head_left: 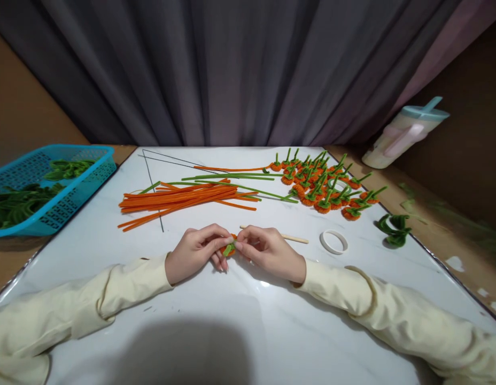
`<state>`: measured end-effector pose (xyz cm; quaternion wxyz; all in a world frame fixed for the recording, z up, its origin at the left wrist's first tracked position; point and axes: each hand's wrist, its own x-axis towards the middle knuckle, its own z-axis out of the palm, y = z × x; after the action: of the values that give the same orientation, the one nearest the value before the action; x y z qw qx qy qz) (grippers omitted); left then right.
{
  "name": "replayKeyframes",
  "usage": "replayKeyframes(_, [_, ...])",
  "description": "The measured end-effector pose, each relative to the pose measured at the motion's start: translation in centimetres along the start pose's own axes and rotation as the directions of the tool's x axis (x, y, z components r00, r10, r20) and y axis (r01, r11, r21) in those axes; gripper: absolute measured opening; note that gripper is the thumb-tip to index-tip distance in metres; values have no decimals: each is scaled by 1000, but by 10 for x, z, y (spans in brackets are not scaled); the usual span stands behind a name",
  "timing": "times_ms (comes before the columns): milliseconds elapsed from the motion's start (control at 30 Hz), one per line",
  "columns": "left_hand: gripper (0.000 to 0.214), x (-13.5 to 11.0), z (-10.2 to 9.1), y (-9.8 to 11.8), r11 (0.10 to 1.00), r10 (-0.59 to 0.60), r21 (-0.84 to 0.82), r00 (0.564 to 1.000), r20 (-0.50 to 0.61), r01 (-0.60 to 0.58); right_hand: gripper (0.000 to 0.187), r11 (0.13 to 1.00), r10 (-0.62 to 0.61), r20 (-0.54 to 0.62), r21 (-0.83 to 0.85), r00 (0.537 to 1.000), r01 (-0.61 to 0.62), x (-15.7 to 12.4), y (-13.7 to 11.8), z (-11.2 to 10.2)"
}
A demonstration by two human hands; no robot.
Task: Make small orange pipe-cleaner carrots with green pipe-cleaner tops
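Between my hands is a small orange pipe-cleaner pumpkin (227, 249) with a green piece on top. My left hand (200, 250) is closed, its fingers wrapped round the pumpkin from the left. From the right, my right hand (270, 251) pinches at the green part, thumb against forefinger. Fingers cover much of the pumpkin. Just behind my right hand lies a thin wooden stick (295, 238). A white ring of tape (333, 242) rests to its right. Loose orange pipe cleaners (179, 202) lie in a bundle beyond my left hand.
Finished-looking pumpkins (322, 184) with green stems cluster at the back right. Green pipe cleaners (235, 176) lie mid-table. Curled dark green pieces (394, 230) sit near the right edge. A blue basket (57, 208) holds green pieces at left; a lidded tumbler (404, 133) stands back right.
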<state>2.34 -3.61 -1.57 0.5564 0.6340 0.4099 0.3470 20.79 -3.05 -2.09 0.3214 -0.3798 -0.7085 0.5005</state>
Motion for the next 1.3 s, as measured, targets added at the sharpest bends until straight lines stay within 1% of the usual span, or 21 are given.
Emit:
replayKeyframes(100, [26,-1,1,-1,1000,19,24,1000,-22,-18,16,1000,-4,-16,31,1000,5,0,0,2])
replayKeyframes(167, [27,-1,1,-1,1000,8,8,1000,-27,-8,14,999,-37,-40,24,999,38,-1,1,2])
replayKeyframes(233, [30,0,0,0,998,-26,-60,999,-19,25,13,991,-122,-79,-66,989,116,-1,2,0])
replayKeyframes(300, [35,3,-2,2,980,-87,-177,996,4,86,12,947,-253,-97,-228,963,226,-2,4,-2])
replayKeyframes(367, [39,7,-5,4,939,-162,-294,984,78,178,13,864,-382,-64,-380,922,331,-3,7,-4])
replayKeyframes(433, [41,11,-8,5,896,-215,-347,955,203,275,13,783,-470,-6,-463,883,414,-4,10,-5])
replayKeyframes(500, [41,13,-12,4,879,-232,-331,914,333,344,14,722,-523,42,-509,851,469,-5,12,-5])
replayKeyframes(533, [41,14,-13,3,879,-235,-311,896,377,362,14,695,-540,62,-530,839,486,-5,12,-5])
replayKeyframes(600, [38,15,-14,0,887,-235,-276,877,419,369,14,649,-564,87,-569,821,505,-6,12,-5])
replayKeyframes(667, [35,14,-14,-2,900,-232,-253,881,412,356,14,623,-573,91,-597,814,505,-6,11,-4])
replayKeyframes(733, [33,14,-13,-2,911,-227,-241,896,382,333,14,622,-571,81,-606,817,496,-6,10,-4])
replayKeyframes(900, [31,14,-10,0,927,-221,-229,927,303,296,13,699,-525,44,-548,850,460,-6,11,-3])
replayKeyframes(967, [29,13,-9,0,934,-213,-221,934,287,281,13,724,-509,30,-526,860,446,-5,12,-3])
replayKeyframes(1133, [27,11,-9,-3,951,-188,-188,944,271,244,13,747,-481,12,-517,876,418,-5,10,-3])
replayKeyframes(1200, [27,10,-8,-5,949,-200,-193,950,241,248,14,720,-473,27,-565,881,403,-6,9,-3])
replayKeyframes(1233, [28,10,-7,-5,947,-208,-198,952,226,254,15,686,-474,41,-609,880,398,-6,9,-2])
replayKeyframes(1300, [29,9,-5,-6,946,-215,-200,954,207,256,20,579,-486,79,-717,871,388,-5,9,-2])
